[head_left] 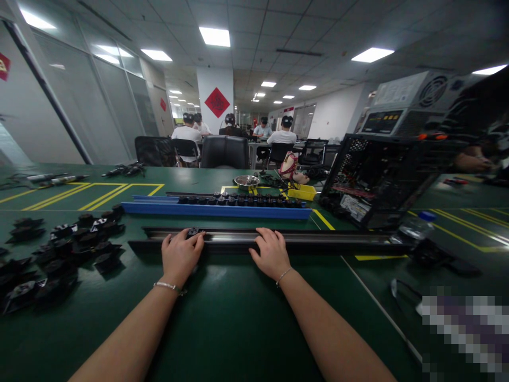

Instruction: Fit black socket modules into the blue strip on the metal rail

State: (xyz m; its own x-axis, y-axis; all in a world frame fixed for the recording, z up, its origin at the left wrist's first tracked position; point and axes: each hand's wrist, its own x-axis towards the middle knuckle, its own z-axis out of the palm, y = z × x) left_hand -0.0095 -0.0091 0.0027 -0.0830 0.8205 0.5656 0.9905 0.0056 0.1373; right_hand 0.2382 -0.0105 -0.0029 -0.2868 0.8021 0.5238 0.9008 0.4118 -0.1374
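Observation:
A long black channel rail (326, 241) lies across the green table in front of me. My left hand (180, 259) is at its left part, fingers and thumb closed around a small black part (194, 232) seated in the channel; the fingers partly hide it. Farther right, my right hand (271, 255) grips the same rail, fingers curled over it and thumb at the near wall. Just beyond lies a blue rail (214, 210) with a row of small black parts (238, 200) in it. Several loose black parts (81, 239) are scattered to the left.
At the right stand an open computer case (374, 180) with power supplies (413, 98) on top and a clear bottle (415, 227) with a blue cap. A metal bowl (246, 182) and yellow tray (302, 192) sit behind the rails. Several people sit farther back.

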